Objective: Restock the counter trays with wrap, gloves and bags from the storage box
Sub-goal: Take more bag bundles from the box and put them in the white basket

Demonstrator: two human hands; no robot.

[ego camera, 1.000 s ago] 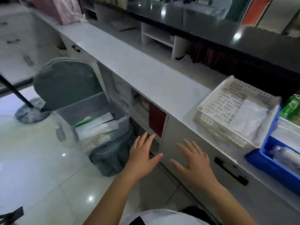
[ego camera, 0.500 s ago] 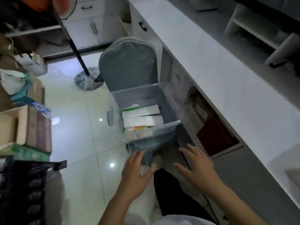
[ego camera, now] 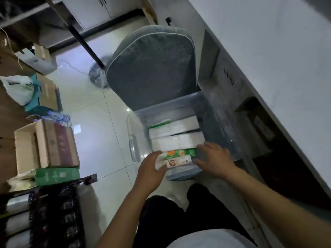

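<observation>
Glossy pale floor tiles (ego camera: 93,140), dim room, seen from above beside a long white counter (ego camera: 279,56) running along the right.

Nearest: dark trousers (ego camera: 172,219) of the person, and two bare forearms reaching forward.

Left hand (ego camera: 152,174): fingers curled around the left end of a white printed packet with a red-and-orange label (ego camera: 174,162), gripping it at the near edge of the box.

Right hand (ego camera: 215,161): fingers spread and unclenched, resting at the right end of the same packet and over the box's near right rim; whether it presses the packet cannot be told.

Clear plastic storage box (ego camera: 138,140): on the floor against the counter base. Contents, near to far: the held packet; a green packet with an orange print (ego camera: 179,152) just behind it; two rows of white wrapped packs (ego camera: 177,136), side by side.

Behind the box: grey padded cushion with pale piping (ego camera: 152,68), standing upright.

Left side: open brown cardboard carton (ego camera: 44,144) with a green box (ego camera: 57,175) below it; white plastic bag (ego camera: 18,90) further back.

Far: black pole on a round base (ego camera: 80,36); white cabinet doors (ego camera: 100,9).
</observation>
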